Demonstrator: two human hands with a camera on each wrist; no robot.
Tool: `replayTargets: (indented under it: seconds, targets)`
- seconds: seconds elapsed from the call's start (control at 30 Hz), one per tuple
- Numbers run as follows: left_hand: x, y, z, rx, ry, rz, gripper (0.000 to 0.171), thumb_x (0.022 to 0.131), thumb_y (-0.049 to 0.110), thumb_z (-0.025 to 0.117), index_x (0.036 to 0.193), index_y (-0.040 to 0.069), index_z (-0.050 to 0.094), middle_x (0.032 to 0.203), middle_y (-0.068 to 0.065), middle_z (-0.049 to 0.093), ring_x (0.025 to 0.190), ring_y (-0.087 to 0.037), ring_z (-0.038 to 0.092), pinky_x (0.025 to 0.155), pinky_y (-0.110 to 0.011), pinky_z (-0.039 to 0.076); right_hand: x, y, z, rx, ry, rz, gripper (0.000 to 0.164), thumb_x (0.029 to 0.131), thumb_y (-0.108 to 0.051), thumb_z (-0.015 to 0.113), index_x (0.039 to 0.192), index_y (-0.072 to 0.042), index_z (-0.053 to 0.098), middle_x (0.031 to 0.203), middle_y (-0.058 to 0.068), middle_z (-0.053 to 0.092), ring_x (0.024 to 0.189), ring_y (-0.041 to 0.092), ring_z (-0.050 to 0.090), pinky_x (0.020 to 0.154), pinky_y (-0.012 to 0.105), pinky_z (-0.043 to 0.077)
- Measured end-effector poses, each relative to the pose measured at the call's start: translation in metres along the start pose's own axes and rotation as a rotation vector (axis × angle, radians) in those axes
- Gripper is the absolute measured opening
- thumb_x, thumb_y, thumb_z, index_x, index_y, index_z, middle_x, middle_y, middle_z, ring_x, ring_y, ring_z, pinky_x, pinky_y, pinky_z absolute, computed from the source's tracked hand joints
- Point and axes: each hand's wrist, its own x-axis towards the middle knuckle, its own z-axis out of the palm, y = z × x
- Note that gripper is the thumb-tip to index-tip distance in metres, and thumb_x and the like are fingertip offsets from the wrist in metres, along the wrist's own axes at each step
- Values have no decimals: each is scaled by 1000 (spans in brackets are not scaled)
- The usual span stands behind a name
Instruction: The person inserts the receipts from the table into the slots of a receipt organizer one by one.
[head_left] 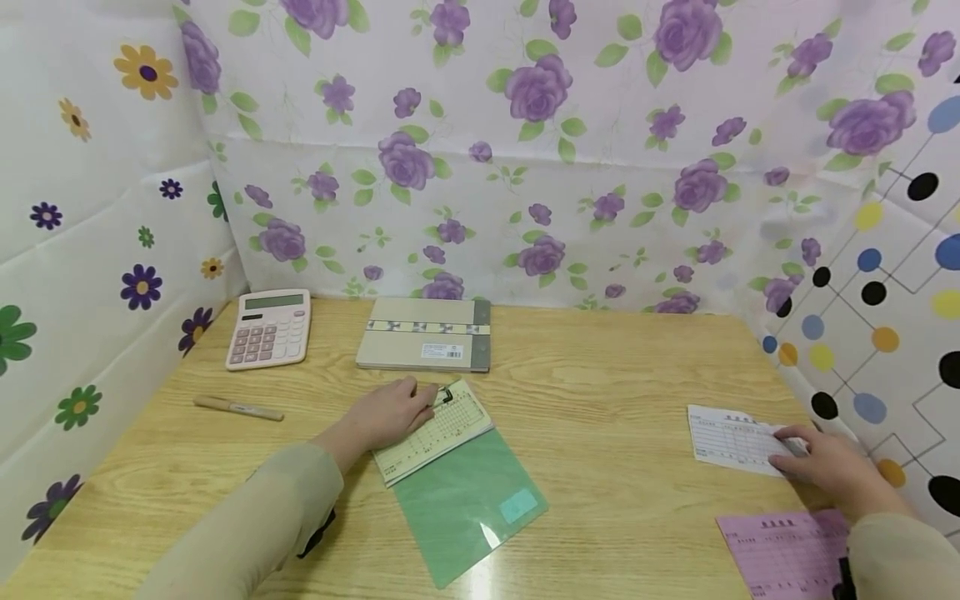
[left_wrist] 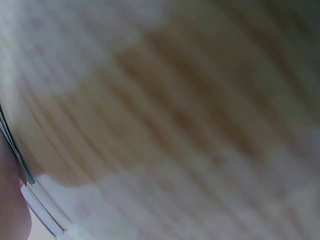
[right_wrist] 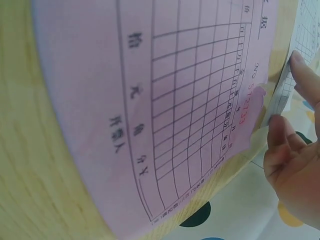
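In the head view my left hand point(head_left: 393, 412) grips a cream pad of printed forms point(head_left: 442, 433) at its upper left side, fingers beside a black clip point(head_left: 446, 395). The pad overlaps the upper part of a translucent green folder point(head_left: 468, 504). The left wrist view is blurred; only a bit of the hand point(left_wrist: 12, 195) and thin edges show at far left. Far to the right, my right hand point(head_left: 836, 467) pinches the right edge of a white printed slip point(head_left: 731, 437) between thumb and fingers. Nearer me lies a pink slip point(head_left: 787, 550), partly hidden by the right sleeve.
A pink calculator point(head_left: 268, 329) stands at the back left of the wooden table point(head_left: 600, 375). A beige notebook point(head_left: 420, 343) lies at the back middle, and a tan pen point(head_left: 238, 408) lies left of the left hand. Patterned cloth point(head_left: 480, 200) encloses the table's back and sides.
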Motion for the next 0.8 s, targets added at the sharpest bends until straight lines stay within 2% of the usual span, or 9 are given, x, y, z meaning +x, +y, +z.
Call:
replayTargets:
  seconds: [0.27, 0.4, 0.7, 0.8]
  targets:
    - [0, 1, -1, -2, 12, 9, 44, 99, 34, 46, 136, 12, 45, 85, -5, 43, 63, -14, 38, 56, -31, 36, -4, 1, 0, -27, 21, -44, 79, 77, -63, 63, 120, 2, 53, 105, 39, 52, 94, 56, 48, 76, 62, 38]
    - [0, 1, -1, -2, 14, 7, 43, 99, 34, 45, 136, 12, 45, 85, -5, 43, 64, -14, 39, 56, -31, 37, -6, -1, -1, 7, 22, -32, 81, 76, -64, 64, 121, 2, 52, 107, 39, 51, 96, 55, 47, 78, 63, 37]
    - [-1, 0, 0, 5, 18, 8, 43, 99, 34, 45, 136, 12, 45, 85, -5, 43, 64, -14, 38, 56, -31, 37, -1, -3, 4, 69, 49, -27, 64, 82, -47, 68, 120, 3, 54, 114, 43, 44, 101, 55, 44, 81, 63, 35]
    - [-1, 0, 0, 3, 18, 10, 43, 99, 34, 45, 136, 12, 45, 85, -5, 43, 64, -15, 38, 56, -31, 36, 1, -3, 8, 100, 39, -28, 67, 82, -46, 68, 123, 5, 51, 112, 42, 44, 99, 54, 44, 82, 64, 35]
